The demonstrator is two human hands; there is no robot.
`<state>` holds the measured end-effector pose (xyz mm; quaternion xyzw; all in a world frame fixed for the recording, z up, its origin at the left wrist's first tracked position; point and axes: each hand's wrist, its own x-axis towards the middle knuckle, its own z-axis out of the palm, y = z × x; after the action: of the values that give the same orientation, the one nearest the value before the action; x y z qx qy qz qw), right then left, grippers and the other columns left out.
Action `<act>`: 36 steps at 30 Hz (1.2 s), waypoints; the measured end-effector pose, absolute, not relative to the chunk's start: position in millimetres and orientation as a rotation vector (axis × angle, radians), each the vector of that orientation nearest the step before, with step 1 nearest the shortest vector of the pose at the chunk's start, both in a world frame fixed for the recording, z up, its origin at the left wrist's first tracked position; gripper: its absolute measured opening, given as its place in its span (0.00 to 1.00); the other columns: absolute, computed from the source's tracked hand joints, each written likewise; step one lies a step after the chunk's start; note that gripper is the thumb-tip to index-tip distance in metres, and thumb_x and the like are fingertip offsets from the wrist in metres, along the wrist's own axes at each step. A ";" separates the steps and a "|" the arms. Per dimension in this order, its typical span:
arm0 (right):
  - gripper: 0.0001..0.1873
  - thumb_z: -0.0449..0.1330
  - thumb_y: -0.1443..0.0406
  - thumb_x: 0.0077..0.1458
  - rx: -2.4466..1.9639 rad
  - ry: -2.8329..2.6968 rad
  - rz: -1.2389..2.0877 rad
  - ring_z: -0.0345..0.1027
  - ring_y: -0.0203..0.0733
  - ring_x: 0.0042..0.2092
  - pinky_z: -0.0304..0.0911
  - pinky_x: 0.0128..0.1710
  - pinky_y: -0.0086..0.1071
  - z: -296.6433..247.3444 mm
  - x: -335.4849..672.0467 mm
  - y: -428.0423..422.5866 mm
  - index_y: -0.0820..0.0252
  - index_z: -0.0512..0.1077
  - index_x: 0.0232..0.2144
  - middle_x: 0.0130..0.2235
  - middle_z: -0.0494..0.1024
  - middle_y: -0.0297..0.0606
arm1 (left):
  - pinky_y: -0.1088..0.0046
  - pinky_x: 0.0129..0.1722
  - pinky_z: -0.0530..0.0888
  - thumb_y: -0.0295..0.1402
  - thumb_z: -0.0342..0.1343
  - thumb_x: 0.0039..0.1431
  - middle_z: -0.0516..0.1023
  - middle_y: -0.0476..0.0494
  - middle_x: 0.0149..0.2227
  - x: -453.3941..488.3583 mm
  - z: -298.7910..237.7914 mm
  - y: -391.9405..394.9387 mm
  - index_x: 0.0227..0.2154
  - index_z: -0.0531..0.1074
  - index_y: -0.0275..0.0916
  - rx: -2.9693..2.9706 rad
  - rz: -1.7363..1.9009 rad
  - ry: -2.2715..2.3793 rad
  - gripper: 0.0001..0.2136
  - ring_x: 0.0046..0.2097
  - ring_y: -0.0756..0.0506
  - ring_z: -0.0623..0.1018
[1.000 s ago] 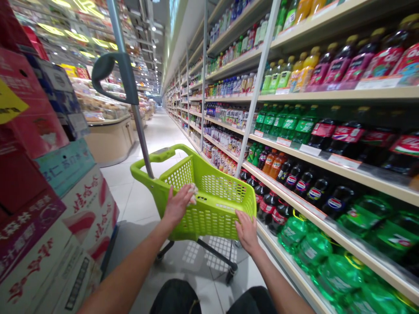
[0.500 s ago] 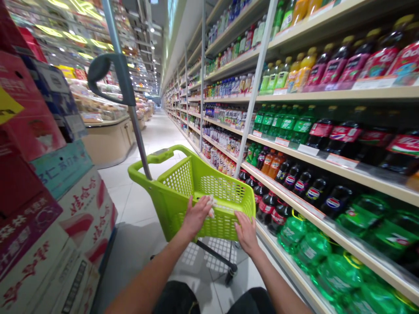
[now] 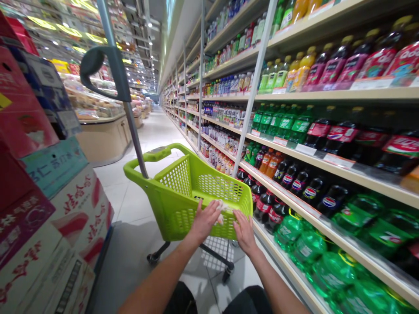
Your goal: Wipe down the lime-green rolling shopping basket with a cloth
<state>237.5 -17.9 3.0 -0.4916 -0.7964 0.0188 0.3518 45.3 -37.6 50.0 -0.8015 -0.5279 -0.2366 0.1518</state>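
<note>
A lime-green plastic shopping cart (image 3: 168, 213) with perforated walls stands in front of me, its nearer end towards my knees. My left hand (image 3: 205, 222) presses a crumpled white cloth (image 3: 224, 206) against the top edge of the near wall; part of the cloth sticks out past the fingertips. On the same rim, near its right corner, lies my right hand (image 3: 242, 229), fingers stretched out and apart, holding nothing. The two hands are only a short gap apart. A grey pole with a dark looped handle (image 3: 121, 78) rises from the cart's far left side.
Close on the right run shelves (image 3: 330, 159) packed with drink bottles, with large green bottles (image 3: 304, 248) at the bottom. Stacked cartons (image 3: 70, 209) stand on the left. A rounded display counter (image 3: 101, 141) is farther off, beside the tiled aisle (image 3: 151, 126).
My left hand has slid the white cloth rightward along the rim, closer to my right hand. The right hand stays on the rim. The view has shifted slightly.
</note>
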 end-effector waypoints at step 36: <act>0.28 0.37 0.56 0.58 -1.375 -1.650 0.317 0.61 0.46 0.52 0.52 0.52 0.45 11.4 252.5 -6.2 0.65 0.54 0.55 0.51 0.67 0.49 | 0.50 0.58 0.44 0.29 0.40 0.59 0.66 0.47 0.54 41.8 50.8 -29.9 0.49 0.62 0.48 -2.240 -0.679 -1.677 0.17 0.56 0.47 0.63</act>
<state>252.5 -6.2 11.4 -0.5602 -0.6723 0.1293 0.4663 41.8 -29.9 50.8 -0.7713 -0.5774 -0.2337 0.1311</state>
